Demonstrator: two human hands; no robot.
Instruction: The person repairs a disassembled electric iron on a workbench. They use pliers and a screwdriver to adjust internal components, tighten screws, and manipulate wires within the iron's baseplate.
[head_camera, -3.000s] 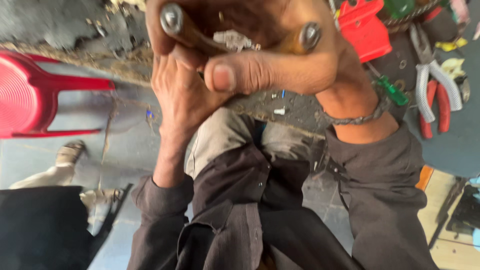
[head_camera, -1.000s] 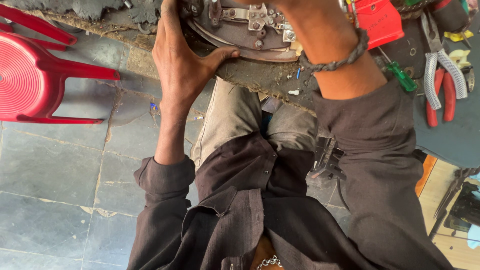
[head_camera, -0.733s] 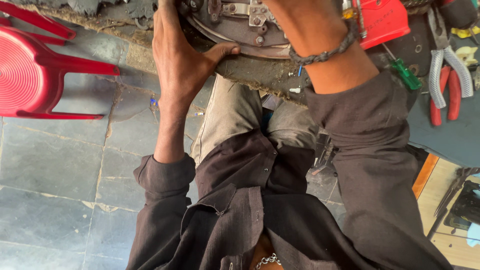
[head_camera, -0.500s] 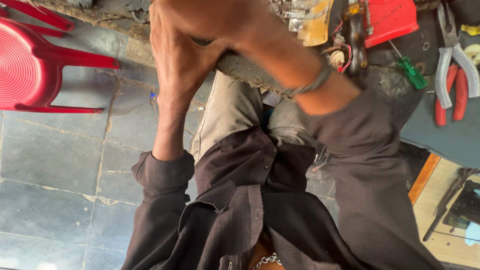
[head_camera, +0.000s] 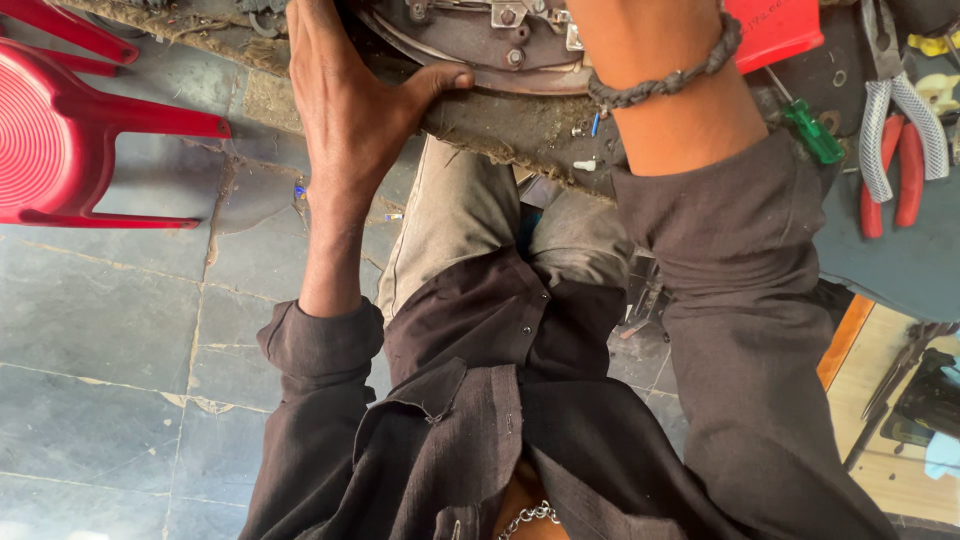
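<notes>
My left hand (head_camera: 350, 110) grips the near rim of a round, dirty metal part (head_camera: 480, 40) that lies on the workbench edge (head_camera: 520, 135). Its thumb presses on the rim and its fingers run out of the top of the view. My right forearm (head_camera: 670, 90), with a braided wristband, reaches up over the same part. The right hand itself is cut off by the top edge, so what it holds is hidden. Below are my grey trousers and dark shirt.
A red plastic chair (head_camera: 90, 130) stands on the stone-tiled floor at the left. On the bench at the right lie a green-handled screwdriver (head_camera: 812, 128), red-handled pliers (head_camera: 893, 160) and a red box (head_camera: 775, 30). More tools rest at the lower right.
Half a second ago my right arm swept low across the part; now it is raised again with the hand out of view. My left hand has stayed on the rim.
</notes>
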